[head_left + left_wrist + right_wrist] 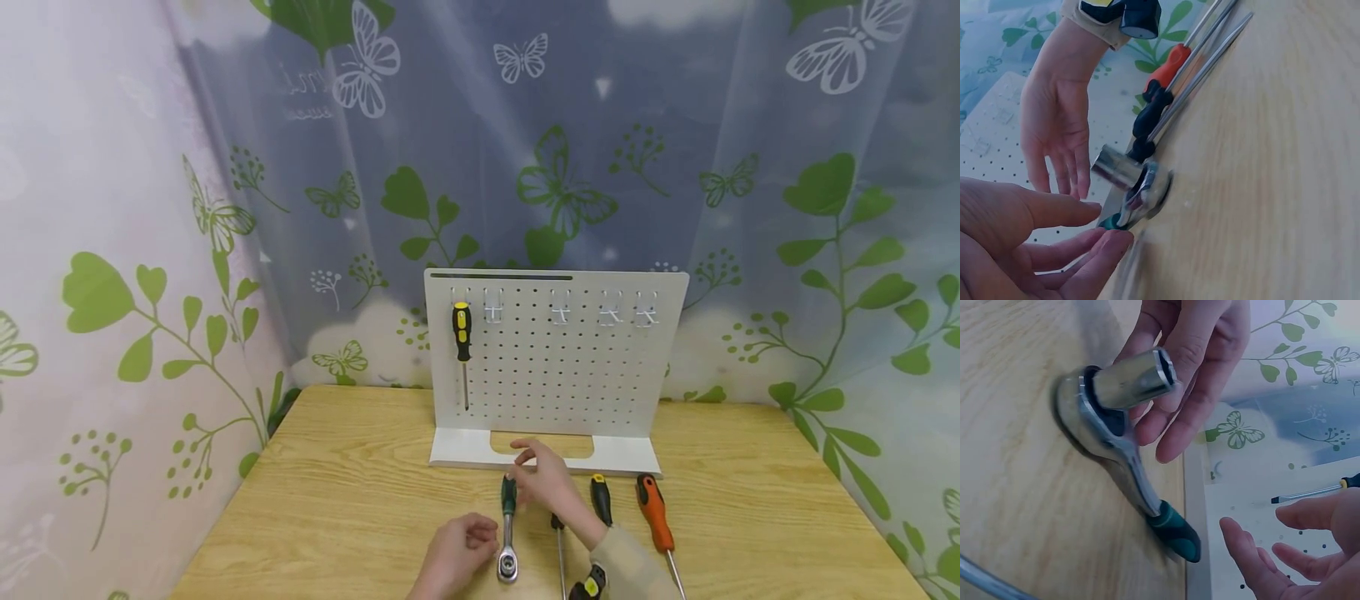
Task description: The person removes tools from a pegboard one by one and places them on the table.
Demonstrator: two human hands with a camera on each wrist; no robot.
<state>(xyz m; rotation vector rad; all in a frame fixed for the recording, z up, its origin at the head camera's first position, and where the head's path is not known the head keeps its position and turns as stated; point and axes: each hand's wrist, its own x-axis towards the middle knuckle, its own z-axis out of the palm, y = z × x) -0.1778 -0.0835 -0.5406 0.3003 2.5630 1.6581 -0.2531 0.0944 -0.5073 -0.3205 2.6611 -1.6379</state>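
Observation:
A ratchet wrench [508,533] with a green-and-black handle and a chrome head lies on the wooden table, its handle toward the pegboard. A metal socket [1135,378] sticks up from its head. My left hand [459,550] is just left of the head, fingers loosely bent; in the right wrist view its fingers [1188,394] show behind the socket without gripping it. Beside the handle's far end, my right hand [546,483] hovers with relaxed fingers. The right wrist view shows a gap between that hand [1310,544] and the handle.
A white pegboard [562,375] stands at the back, with several hooks [561,310]. One black-and-yellow screwdriver [462,333] hangs at its left. Right of the wrench lie an orange-handled screwdriver [656,512] and black-handled ones [601,500], partly hidden by my right forearm.

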